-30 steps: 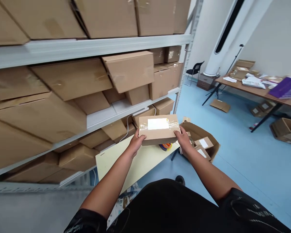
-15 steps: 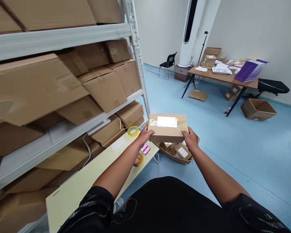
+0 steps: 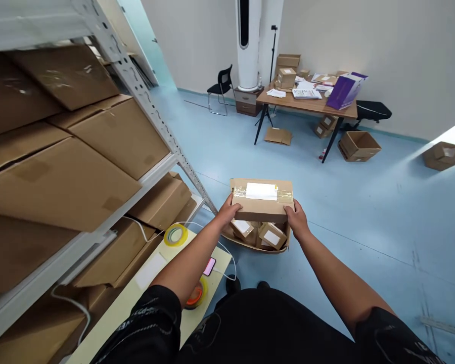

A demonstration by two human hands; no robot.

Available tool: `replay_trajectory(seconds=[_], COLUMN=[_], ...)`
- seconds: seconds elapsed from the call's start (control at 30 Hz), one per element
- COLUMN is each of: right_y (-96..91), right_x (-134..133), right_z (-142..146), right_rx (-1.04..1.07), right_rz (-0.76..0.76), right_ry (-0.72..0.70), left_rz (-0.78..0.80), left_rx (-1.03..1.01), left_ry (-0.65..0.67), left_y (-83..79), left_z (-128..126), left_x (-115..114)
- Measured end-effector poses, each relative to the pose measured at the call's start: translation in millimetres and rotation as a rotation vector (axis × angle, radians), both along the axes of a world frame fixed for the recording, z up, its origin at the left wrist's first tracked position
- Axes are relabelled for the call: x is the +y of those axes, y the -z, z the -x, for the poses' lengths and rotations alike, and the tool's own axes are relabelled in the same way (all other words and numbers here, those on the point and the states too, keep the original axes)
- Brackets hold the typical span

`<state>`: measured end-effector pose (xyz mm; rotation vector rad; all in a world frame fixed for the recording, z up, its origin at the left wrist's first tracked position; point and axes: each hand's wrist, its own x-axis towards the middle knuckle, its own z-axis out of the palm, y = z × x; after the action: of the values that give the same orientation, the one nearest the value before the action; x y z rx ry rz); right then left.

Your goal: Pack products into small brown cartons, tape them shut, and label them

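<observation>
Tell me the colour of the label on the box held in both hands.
The label is mostly white; it shows best in the head view.

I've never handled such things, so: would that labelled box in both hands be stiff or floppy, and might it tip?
The cardboard box probably feels stiff: its edges look straight. Tipping seems unlikely with the left hand and right hand gripping opposite ends.

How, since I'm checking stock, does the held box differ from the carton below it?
The box is taped shut; the carton is open. The left hand and right hand hold the box; the carton sits on the floor. The box bears a label; the carton holds parcels. Both are brown cardboard.
</observation>
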<state>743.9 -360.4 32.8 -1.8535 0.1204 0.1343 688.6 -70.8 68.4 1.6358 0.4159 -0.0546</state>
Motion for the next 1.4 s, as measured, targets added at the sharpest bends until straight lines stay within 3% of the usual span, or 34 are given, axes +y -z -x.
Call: replay_trajectory(seconds=[0.17, 0.3, 0.47, 0.73, 0.87, 1.03, 1.4], right_y=[6.4, 20.6, 27.4, 19.5, 30.5, 48.1, 36.6], right_x=[19.7, 23.8, 18.8, 5.4, -0.2, 10.1, 91.2], right_z=[-32.5, -37.6, -28.5, -28.5, -27.6, -11.8, 63.7], right_rx=[0.034, 0.072, 0.111, 0.053, 0.052, 0.085, 0.074], right_rz=[0.019, 0.051, 0.109, 0.108, 0.093, 0.068, 0.001], right_ry=[0.083, 0.078, 0.049, -0.043, -0.126, -0.223, -0.597], left_rz=[-0.082, -0.024, -0.001, -0.022, -0.055, -0.095, -0.038], left_rx=[0.037, 0.069, 0.145, 0.107, 0.101, 0.099, 0.048], left_ry=[-0.049, -0.054, -0.118, -0.232, -0.286, -0.392, -0.790], left_y=[15.3, 28.8, 34.1, 11.9, 1.9, -3.4, -5.3], left_z=[-39.7, -48.4, -31.3, 8.7, 42.5, 102.1, 268.4], left_x=[22.8, 34.4, 43.4, 36.2, 23.4, 13.0, 14.0])
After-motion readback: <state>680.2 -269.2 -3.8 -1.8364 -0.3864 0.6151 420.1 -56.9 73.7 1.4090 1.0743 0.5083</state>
